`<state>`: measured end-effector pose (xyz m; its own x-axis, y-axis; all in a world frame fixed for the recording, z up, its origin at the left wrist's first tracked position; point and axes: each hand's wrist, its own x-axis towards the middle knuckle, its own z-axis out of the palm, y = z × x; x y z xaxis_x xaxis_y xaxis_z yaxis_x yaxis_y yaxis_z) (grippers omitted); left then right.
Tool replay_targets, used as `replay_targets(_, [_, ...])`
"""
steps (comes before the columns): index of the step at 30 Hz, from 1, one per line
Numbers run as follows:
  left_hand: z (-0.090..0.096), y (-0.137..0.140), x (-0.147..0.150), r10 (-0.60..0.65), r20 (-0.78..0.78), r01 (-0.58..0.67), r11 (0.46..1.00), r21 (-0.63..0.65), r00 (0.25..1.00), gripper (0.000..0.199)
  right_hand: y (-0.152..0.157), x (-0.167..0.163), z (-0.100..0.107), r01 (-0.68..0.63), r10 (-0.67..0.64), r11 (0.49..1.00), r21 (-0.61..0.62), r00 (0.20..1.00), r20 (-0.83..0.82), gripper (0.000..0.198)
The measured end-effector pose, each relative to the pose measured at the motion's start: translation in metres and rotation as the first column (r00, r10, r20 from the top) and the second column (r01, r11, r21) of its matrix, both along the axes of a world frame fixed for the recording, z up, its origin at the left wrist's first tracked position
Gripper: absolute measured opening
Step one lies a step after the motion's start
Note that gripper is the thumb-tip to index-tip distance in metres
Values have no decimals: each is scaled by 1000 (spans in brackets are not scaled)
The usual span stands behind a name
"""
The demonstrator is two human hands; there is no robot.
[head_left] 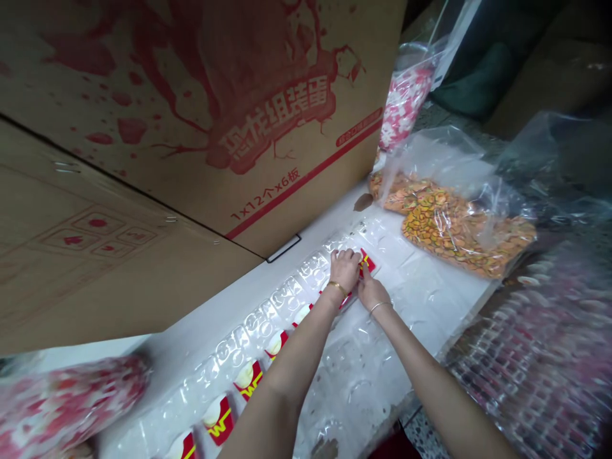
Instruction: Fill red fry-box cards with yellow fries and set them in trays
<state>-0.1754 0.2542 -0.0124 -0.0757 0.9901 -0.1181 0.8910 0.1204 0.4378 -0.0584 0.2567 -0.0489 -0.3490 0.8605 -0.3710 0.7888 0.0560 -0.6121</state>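
Red piece underway: looks like seating a flat red-and-yellow piece (367,262) onto clear moulded plastic sheeting (239,342), under the fingertips, furthest visible in its row.
Next press: seems to call for steady, even fingertip pressure.
Left hand (345,269): half curled over the piece, any grip hidden.
Right hand (373,293): index finger extended onto it, other fingers folded; grip unclear.
Row: more red, yellow and white pieces (219,421), running from the hands between 7 and 8 o'clock.
Bench (433,306): white, scuffed.
Room: red-printed brown cardboard carton (215,159) towards 10 o'clock; clear bag of orange-yellow packets (459,229), 2 o'clock; speckled floor (417,433), 5 o'clock.
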Motion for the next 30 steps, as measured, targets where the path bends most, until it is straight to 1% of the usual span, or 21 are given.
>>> replay_targets(2, [5, -35, 3, 24, -34, -20, 995, 99, 999, 27, 0, -1, 6, -32, 31, 999, 13, 998, 61, 57])
replay_targets(3, [6, -56, 5, 30, -59, -23, 993, 117, 998, 30, -2, -2, 8, -41, 40, 999, 18, 996, 81, 57])
replay_targets(6, [-2, -111, 8, 22, -172, -11, 998, 62, 985, 45, -11, -6, 16, -104, 96, 993, 59, 987, 129, 58])
replay_targets(8, [-12, -133, 8, -14, -242, 14, 1000, -2, 970, 51, -19, -10, 21, -184, 168, 979, 87, 972, 167, 57])
replay_targets(9, [-17, -138, 8, -36, -271, 29, 999, -29, 962, 50, -23, -12, 23, -220, 201, 971, 95, 963, 182, 56])
replay_targets(11, [-25, -140, 6, -68, -321, 52, 997, -57, 945, 44, -25, -14, 26, -240, 211, 962, 132, 957, 198, 55])
replay_targets(13, [-30, -135, 5, -82, -358, 65, 996, -59, 930, 40, -21, -15, 29, -205, 153, 946, 249, 965, 212, 54])
replay_targets(15, [-31, -129, 4, -87, -376, 73, 996, -51, 923, 38, -10, -13, 28, -176, 85, 901, 398, 968, 236, 54])
replay_targets(16, [-31, -127, 4, -92, -378, 80, 996, -49, 921, 37, -4, -13, 27, -183, 74, 877, 445, 965, 251, 53])
replay_targets(17, [-30, -126, 3, -99, -379, 87, 995, -47, 920, 36, 3, -12, 25, -205, 86, 864, 461, 960, 265, 51])
replay_targets(20, [-30, -126, 3, -115, -380, 109, 993, -38, 918, 34, 19, -13, 14, -283, 175, 872, 401, 943, 284, 45])
replay_targets(22, [-30, -127, 2, -117, -382, 115, 993, -29, 917, 34, 24, -15, 6, -295, 199, 883, 366, 940, 278, 42])
replay_targets(26, [-32, -128, 2, -101, -351, 103, 995, -11, 931, 33, 28, -18, -5, -252, 163, 901, 352, 951, 263, 38])
replay_targets(28, [-30, -129, 0, -91, -298, 95, 995, 0, 950, 35, 28, -20, -9, -213, 127, 917, 336, 957, 259, 36])
replay_targets(30, [-24, -133, -1, -71, -217, 75, 997, 10, 974, 38, 28, -23, -13, -172, 90, 934, 313, 961, 261, 33])
